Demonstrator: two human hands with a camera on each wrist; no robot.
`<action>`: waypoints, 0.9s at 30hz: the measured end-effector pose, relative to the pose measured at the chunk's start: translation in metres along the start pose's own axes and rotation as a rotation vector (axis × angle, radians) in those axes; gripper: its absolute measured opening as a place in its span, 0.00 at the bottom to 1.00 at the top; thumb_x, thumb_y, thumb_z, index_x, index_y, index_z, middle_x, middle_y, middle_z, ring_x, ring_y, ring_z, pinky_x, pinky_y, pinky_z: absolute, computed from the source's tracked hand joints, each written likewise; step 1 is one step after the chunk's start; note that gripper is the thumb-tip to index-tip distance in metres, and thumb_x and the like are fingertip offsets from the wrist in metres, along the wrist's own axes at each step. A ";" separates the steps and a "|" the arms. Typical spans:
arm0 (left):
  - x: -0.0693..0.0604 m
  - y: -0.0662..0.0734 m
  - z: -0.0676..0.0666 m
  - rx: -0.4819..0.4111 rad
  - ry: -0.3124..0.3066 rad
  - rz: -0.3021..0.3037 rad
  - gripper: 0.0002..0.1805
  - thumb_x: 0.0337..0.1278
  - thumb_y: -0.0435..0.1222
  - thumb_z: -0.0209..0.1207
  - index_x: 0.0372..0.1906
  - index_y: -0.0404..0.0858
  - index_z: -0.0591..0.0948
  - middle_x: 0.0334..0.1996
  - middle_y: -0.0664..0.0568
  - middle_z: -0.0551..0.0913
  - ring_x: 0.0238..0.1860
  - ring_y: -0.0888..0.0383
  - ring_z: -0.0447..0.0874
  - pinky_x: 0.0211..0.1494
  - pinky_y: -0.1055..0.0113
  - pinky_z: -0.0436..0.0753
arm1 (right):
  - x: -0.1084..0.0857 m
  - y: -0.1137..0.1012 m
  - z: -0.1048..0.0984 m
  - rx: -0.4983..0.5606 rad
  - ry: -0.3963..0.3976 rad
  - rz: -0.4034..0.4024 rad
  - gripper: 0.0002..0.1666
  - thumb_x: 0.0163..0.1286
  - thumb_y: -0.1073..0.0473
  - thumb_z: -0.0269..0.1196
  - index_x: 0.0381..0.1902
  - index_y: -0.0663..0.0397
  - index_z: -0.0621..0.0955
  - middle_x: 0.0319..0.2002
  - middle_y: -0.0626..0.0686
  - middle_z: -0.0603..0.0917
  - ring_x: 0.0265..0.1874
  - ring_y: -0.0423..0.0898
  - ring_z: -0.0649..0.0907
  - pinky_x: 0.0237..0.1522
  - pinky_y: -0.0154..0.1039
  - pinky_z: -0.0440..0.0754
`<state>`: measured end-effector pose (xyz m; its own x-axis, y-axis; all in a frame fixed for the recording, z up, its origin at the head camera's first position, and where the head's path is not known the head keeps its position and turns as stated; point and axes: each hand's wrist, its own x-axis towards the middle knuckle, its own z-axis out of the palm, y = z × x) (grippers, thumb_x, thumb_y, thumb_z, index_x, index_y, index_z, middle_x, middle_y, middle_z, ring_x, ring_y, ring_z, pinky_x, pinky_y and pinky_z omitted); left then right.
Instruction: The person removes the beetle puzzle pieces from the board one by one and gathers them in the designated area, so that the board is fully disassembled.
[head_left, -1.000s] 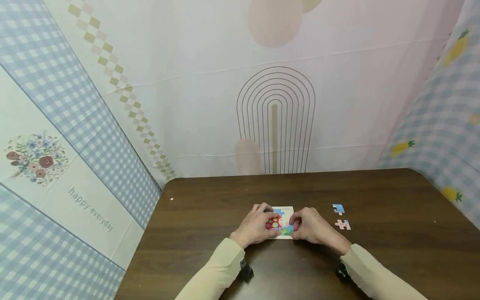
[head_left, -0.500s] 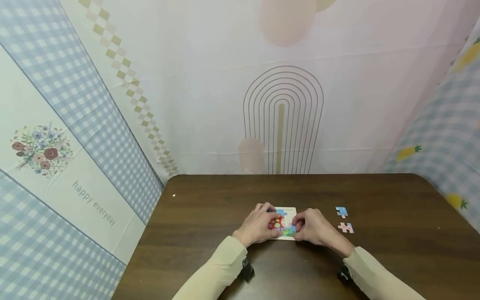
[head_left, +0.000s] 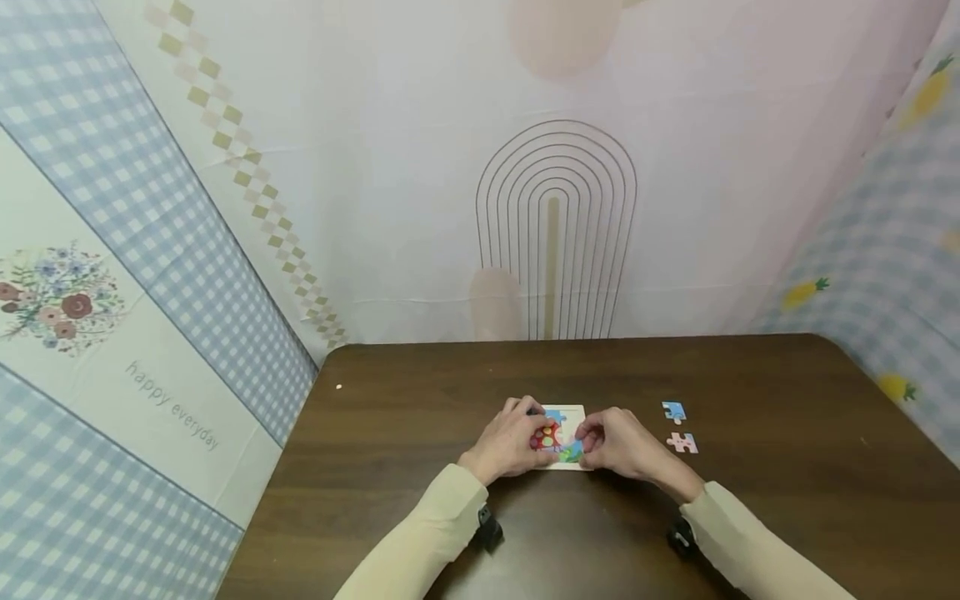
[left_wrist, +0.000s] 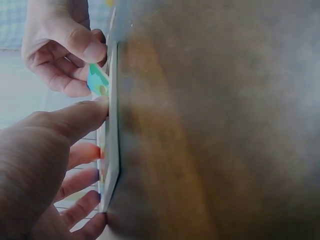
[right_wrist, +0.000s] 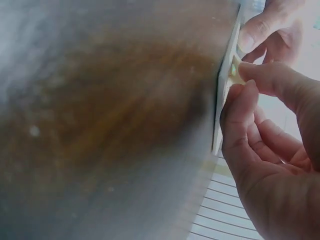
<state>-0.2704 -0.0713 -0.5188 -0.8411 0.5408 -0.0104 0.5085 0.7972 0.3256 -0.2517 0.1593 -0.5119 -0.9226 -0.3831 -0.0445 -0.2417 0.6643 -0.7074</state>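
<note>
Only my view slid. Left fingers (left_wrist: 82, 180) hold the puzzle board (head_left: 572, 411), red part (head_left: 545, 437) in; right fingers (right_wrist: 240, 110) pinch the green piece (left_wrist: 98, 80) there; to their right, blue piece (head_left: 676, 412) and pink piece (head_left: 683, 442) wait.

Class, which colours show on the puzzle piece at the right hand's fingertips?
Mainly green and blue; the puzzle piece shows best in the left wrist view.

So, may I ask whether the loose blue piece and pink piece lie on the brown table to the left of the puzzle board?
Not quite: the blue piece and pink piece do lie loose on the brown table, but to the right of the puzzle board, as the head view shows.
</note>
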 end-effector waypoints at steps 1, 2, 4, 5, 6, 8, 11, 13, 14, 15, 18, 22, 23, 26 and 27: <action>0.001 0.000 -0.001 0.003 0.002 -0.002 0.30 0.66 0.53 0.74 0.69 0.48 0.86 0.67 0.54 0.79 0.72 0.50 0.72 0.73 0.55 0.80 | 0.001 -0.002 -0.001 -0.005 0.000 -0.003 0.15 0.58 0.67 0.82 0.40 0.60 0.88 0.29 0.47 0.85 0.30 0.41 0.81 0.34 0.31 0.81; 0.002 0.000 -0.002 0.008 0.001 -0.002 0.30 0.66 0.53 0.74 0.69 0.48 0.86 0.67 0.54 0.79 0.72 0.50 0.72 0.73 0.55 0.80 | 0.002 -0.003 -0.002 -0.012 0.000 0.001 0.15 0.58 0.66 0.82 0.40 0.60 0.88 0.28 0.47 0.85 0.30 0.41 0.80 0.33 0.31 0.81; 0.003 0.000 -0.003 0.009 -0.007 -0.001 0.30 0.66 0.54 0.74 0.69 0.48 0.86 0.67 0.54 0.78 0.72 0.50 0.72 0.73 0.55 0.80 | 0.002 -0.005 -0.002 -0.039 -0.003 0.014 0.13 0.59 0.66 0.82 0.40 0.60 0.89 0.28 0.46 0.84 0.29 0.41 0.80 0.33 0.31 0.80; 0.002 0.001 -0.003 0.009 -0.012 0.000 0.30 0.67 0.54 0.73 0.69 0.48 0.86 0.67 0.54 0.78 0.72 0.50 0.72 0.73 0.55 0.80 | 0.001 -0.006 -0.002 -0.053 -0.005 0.023 0.12 0.59 0.66 0.82 0.39 0.59 0.89 0.27 0.46 0.84 0.28 0.41 0.79 0.32 0.31 0.79; 0.002 0.001 -0.003 0.008 -0.016 -0.001 0.30 0.67 0.54 0.73 0.69 0.48 0.86 0.67 0.54 0.78 0.72 0.50 0.72 0.73 0.55 0.80 | 0.001 -0.007 -0.002 -0.063 -0.006 0.029 0.12 0.59 0.65 0.81 0.38 0.59 0.89 0.26 0.45 0.83 0.28 0.41 0.79 0.32 0.31 0.78; 0.002 0.002 -0.002 0.007 -0.018 -0.002 0.30 0.67 0.54 0.73 0.69 0.48 0.86 0.68 0.54 0.78 0.73 0.50 0.71 0.74 0.55 0.80 | 0.000 -0.007 -0.002 -0.083 -0.002 0.025 0.11 0.59 0.66 0.81 0.37 0.58 0.89 0.26 0.45 0.83 0.27 0.40 0.78 0.32 0.31 0.77; 0.002 0.002 -0.002 0.005 -0.006 0.002 0.30 0.67 0.54 0.73 0.69 0.48 0.86 0.68 0.54 0.78 0.72 0.50 0.71 0.74 0.54 0.80 | -0.001 -0.006 -0.001 -0.099 0.030 0.001 0.11 0.58 0.66 0.82 0.36 0.58 0.90 0.25 0.44 0.84 0.27 0.39 0.78 0.32 0.31 0.78; 0.002 0.002 -0.003 0.009 0.003 0.010 0.30 0.67 0.54 0.73 0.69 0.48 0.86 0.68 0.54 0.78 0.72 0.50 0.72 0.74 0.54 0.80 | -0.001 -0.005 -0.002 -0.116 0.057 -0.028 0.11 0.57 0.68 0.81 0.37 0.58 0.90 0.26 0.44 0.84 0.27 0.38 0.78 0.32 0.30 0.79; 0.003 0.002 -0.003 0.010 0.007 0.014 0.30 0.67 0.54 0.73 0.69 0.48 0.86 0.68 0.53 0.78 0.72 0.50 0.72 0.74 0.54 0.80 | -0.002 -0.005 -0.002 -0.125 0.069 -0.043 0.11 0.56 0.68 0.81 0.37 0.58 0.90 0.26 0.44 0.84 0.27 0.37 0.78 0.31 0.30 0.79; 0.003 0.002 -0.004 0.014 0.008 0.018 0.30 0.67 0.54 0.73 0.69 0.48 0.86 0.68 0.53 0.78 0.72 0.50 0.72 0.74 0.54 0.80 | -0.002 -0.005 -0.002 -0.133 0.080 -0.057 0.11 0.56 0.69 0.80 0.37 0.58 0.90 0.26 0.44 0.85 0.27 0.37 0.78 0.31 0.30 0.79; 0.003 0.002 -0.005 0.027 0.006 0.022 0.30 0.68 0.54 0.72 0.70 0.48 0.85 0.68 0.54 0.78 0.72 0.50 0.72 0.74 0.54 0.80 | -0.003 -0.005 -0.003 -0.127 0.099 -0.082 0.12 0.57 0.70 0.79 0.38 0.59 0.91 0.27 0.45 0.86 0.27 0.35 0.79 0.31 0.29 0.80; 0.002 0.003 -0.006 0.033 -0.009 0.015 0.31 0.68 0.55 0.72 0.71 0.49 0.85 0.69 0.54 0.78 0.73 0.50 0.72 0.74 0.53 0.80 | -0.007 -0.004 -0.005 -0.054 0.099 -0.057 0.12 0.58 0.67 0.81 0.40 0.60 0.91 0.28 0.46 0.87 0.27 0.35 0.81 0.32 0.30 0.82; 0.001 0.003 -0.006 0.033 -0.012 0.014 0.31 0.68 0.55 0.72 0.71 0.48 0.85 0.68 0.54 0.78 0.73 0.50 0.72 0.74 0.53 0.80 | -0.008 -0.003 -0.005 -0.036 0.097 -0.046 0.13 0.58 0.67 0.82 0.40 0.61 0.91 0.28 0.46 0.87 0.28 0.35 0.81 0.31 0.30 0.82; -0.001 0.002 -0.005 0.049 -0.016 0.016 0.30 0.69 0.54 0.71 0.70 0.48 0.85 0.68 0.53 0.79 0.72 0.50 0.73 0.75 0.55 0.79 | -0.014 -0.002 -0.008 -0.011 0.095 -0.036 0.14 0.59 0.65 0.82 0.42 0.61 0.91 0.29 0.46 0.88 0.28 0.36 0.82 0.32 0.30 0.82; -0.001 0.002 -0.005 0.049 -0.012 0.017 0.29 0.69 0.54 0.71 0.70 0.48 0.85 0.68 0.53 0.80 0.72 0.50 0.73 0.74 0.55 0.79 | -0.016 -0.001 -0.009 -0.007 0.097 -0.032 0.14 0.59 0.64 0.82 0.42 0.61 0.91 0.29 0.46 0.87 0.29 0.36 0.81 0.32 0.30 0.82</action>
<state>-0.2691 -0.0718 -0.5132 -0.8301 0.5574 -0.0169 0.5314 0.7998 0.2790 -0.2391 0.1703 -0.5042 -0.9391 -0.3405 0.0473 -0.2736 0.6569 -0.7026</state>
